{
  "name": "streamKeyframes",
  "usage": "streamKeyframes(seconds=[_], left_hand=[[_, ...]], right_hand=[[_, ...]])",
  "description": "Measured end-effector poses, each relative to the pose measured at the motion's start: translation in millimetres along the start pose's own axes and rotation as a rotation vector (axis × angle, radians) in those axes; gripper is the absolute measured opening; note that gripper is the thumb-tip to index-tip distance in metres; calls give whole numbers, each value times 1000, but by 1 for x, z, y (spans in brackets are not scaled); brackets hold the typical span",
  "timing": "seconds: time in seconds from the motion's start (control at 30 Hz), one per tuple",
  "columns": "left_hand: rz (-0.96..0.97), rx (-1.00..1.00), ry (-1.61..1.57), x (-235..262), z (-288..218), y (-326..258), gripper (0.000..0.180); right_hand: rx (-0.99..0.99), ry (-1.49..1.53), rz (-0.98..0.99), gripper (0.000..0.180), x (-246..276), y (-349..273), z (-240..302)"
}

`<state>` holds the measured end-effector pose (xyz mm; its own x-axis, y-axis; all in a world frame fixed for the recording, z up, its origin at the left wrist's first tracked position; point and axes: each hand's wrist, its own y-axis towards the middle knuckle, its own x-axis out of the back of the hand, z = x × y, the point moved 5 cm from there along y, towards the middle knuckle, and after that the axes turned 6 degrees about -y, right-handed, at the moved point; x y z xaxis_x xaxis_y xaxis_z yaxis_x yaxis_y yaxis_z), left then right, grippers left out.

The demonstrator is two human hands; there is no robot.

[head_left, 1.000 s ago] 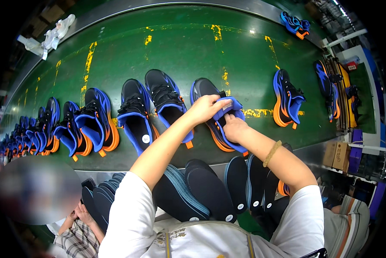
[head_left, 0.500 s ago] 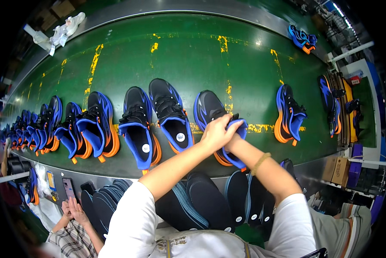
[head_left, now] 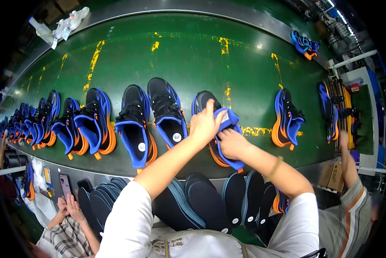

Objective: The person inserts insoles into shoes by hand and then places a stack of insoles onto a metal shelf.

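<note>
A black sneaker (head_left: 206,98) with blue lining and orange sole stands on the green conveyor belt before me, toe pointing away. My left hand (head_left: 203,124) pinches its blue-lined tongue (head_left: 230,119) between thumb and fingers, folding it up and to the right. My right hand (head_left: 235,144) reaches into the shoe's opening with bent fingers held close together. Its fingertips are partly hidden under the tongue, so what they grip does not show. Just left stands a pair of like sneakers, a left shoe (head_left: 133,107) and a right shoe (head_left: 163,99), both with insoles inside.
Black insoles (head_left: 206,200) stand in stacks along the near edge. A lone sneaker (head_left: 287,116) is on the right; more shoes (head_left: 96,120) line the left. One person's hands (head_left: 70,208) are at lower left by a phone (head_left: 65,185); another person's arm (head_left: 349,165) reaches in at right.
My hands, earlier together over the shoe's opening, have moved apart. The tongue is now lifted and folded, and the right hand is lower in the opening. A person's arm has appeared at right.
</note>
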<state>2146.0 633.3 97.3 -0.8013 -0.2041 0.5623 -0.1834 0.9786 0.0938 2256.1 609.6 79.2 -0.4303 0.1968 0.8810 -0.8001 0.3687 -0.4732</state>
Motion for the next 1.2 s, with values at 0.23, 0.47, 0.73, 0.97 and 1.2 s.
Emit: streamKeyframes(seconds=[0.23, 0.47, 0.73, 0.97, 1.2], left_hand=[[-35, -570, 310, 0, -23, 4, 30], [131, -763, 483, 1, -31, -18, 26], [219, -650, 339, -14, -39, -20, 23], [295, -493, 277, -20, -6, 1, 21], [341, -505, 297, -21, -18, -2, 12]], right_hand=[[-104, 284, 427, 43, -8, -35, 16], [-423, 452, -879, 16, -19, -117, 40], [-512, 626, -909, 19, -44, -133, 51], [-1131, 216, -1101, 43, -47, -167, -74], [-1238, 552, -825, 27, -95, -200, -142]])
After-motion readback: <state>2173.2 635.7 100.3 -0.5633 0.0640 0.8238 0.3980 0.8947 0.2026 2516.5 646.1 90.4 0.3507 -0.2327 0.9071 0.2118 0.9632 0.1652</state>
